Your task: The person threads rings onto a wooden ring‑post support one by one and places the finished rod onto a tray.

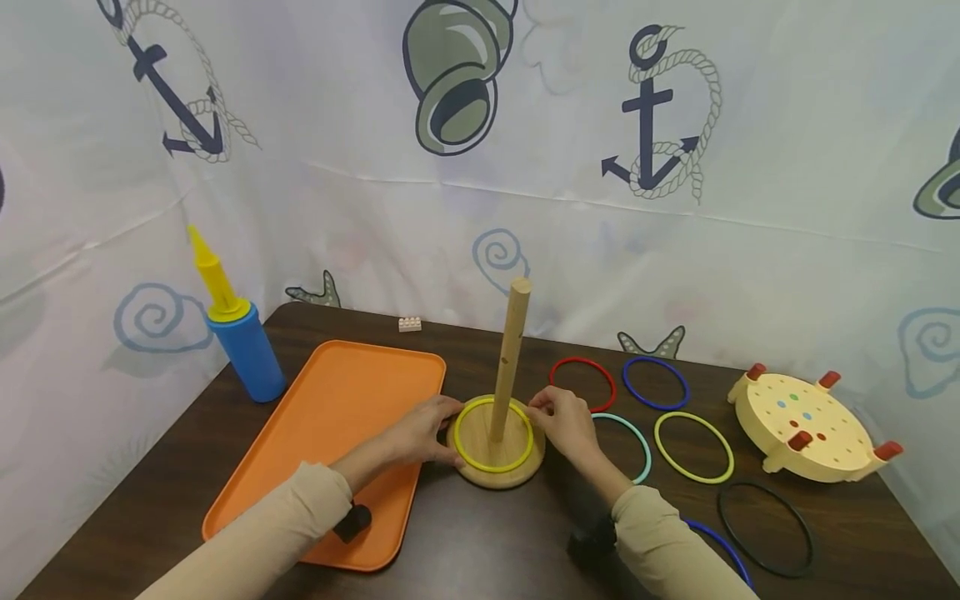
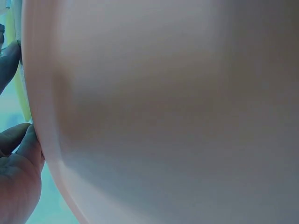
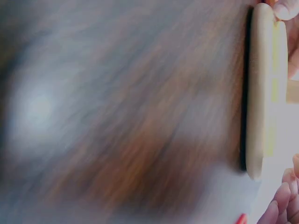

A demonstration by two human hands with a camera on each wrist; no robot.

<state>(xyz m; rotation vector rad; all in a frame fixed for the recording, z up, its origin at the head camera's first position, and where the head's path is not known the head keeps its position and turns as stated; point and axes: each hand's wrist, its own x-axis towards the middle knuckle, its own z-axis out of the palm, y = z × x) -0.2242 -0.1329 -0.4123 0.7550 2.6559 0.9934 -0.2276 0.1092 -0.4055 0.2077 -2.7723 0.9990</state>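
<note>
A wooden post [image 1: 512,358] stands upright on a round wooden base [image 1: 480,479], tilted slightly in the head view. A yellow ring [image 1: 491,468] encircles the post low down, at the base. My left hand [image 1: 420,429] holds the ring's left side, its thumb nearer me and its fingers farther off. On the opposite side my right hand [image 1: 566,423] pinches the ring's edge between thumb and fingers. In the right wrist view the base [image 3: 257,93] appears edge-on with the ring's yellow band [image 3: 274,88] along it. The left wrist view is mostly filled by the tray [image 2: 163,116].
An orange tray [image 1: 360,400] lies left, beside a blue and yellow pump [image 1: 251,354]. Right are a red ring [image 1: 615,385], blue ring [image 1: 687,392], turquoise ring [image 1: 647,458], yellow-green ring [image 1: 731,458], black ring [image 1: 808,542] and an upturned stool [image 1: 810,421]. A small brick [image 1: 409,324] sits behind.
</note>
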